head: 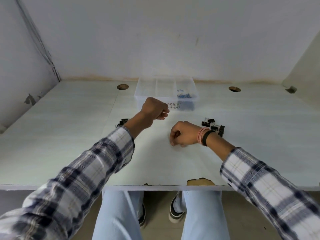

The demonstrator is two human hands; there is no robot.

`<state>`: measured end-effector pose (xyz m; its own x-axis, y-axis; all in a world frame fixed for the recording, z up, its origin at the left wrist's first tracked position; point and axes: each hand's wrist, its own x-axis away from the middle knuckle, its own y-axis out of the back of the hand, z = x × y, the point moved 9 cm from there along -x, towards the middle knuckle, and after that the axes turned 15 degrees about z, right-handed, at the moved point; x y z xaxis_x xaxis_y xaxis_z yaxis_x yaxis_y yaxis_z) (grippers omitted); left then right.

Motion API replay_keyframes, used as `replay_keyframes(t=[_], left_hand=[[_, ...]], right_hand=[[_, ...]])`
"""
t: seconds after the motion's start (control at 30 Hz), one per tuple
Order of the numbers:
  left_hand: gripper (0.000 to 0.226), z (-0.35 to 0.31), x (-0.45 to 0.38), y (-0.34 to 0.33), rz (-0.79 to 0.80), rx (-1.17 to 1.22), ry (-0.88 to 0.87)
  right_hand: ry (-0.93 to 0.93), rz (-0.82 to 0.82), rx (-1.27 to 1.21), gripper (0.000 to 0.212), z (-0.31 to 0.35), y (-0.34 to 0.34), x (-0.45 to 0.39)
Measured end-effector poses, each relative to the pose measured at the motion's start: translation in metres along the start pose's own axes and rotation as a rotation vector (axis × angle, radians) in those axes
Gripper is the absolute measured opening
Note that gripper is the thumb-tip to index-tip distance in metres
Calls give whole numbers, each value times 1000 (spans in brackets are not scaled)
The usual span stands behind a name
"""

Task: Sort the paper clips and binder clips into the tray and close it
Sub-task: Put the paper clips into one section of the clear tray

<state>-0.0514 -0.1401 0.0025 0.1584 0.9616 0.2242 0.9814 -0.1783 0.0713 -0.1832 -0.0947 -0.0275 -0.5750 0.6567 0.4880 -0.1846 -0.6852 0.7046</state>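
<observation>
On tray (pixel 165 94) front, patterned label (pixel 173 106), unreadable.

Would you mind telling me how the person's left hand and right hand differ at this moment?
The left hand is raised above the table just short of the clear tray, while the right hand is down at the tabletop. The left hand pinches a thin pale clip; what the right hand's curled fingers hold, if anything, is hidden. Only the right wrist wears bands. Both sleeves are plaid.
</observation>
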Motion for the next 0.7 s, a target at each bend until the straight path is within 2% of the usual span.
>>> replay_keyframes(t=[0.23,0.57,0.63,0.7], left_hand=[[22,5,7,15,-2,18,-21],[22,16,2,25,-21,26,-18],[23,18,1,27,-22,25,-21],[23,19,0,29,-22,25,-20]], right_hand=[[1,-118,127,15,10,7,-5],[-15,-156,55,16,-5,16,-16],[11,-236,12,16,-6,34,-14],[23,-384,-125,14,-13,64,-8]])
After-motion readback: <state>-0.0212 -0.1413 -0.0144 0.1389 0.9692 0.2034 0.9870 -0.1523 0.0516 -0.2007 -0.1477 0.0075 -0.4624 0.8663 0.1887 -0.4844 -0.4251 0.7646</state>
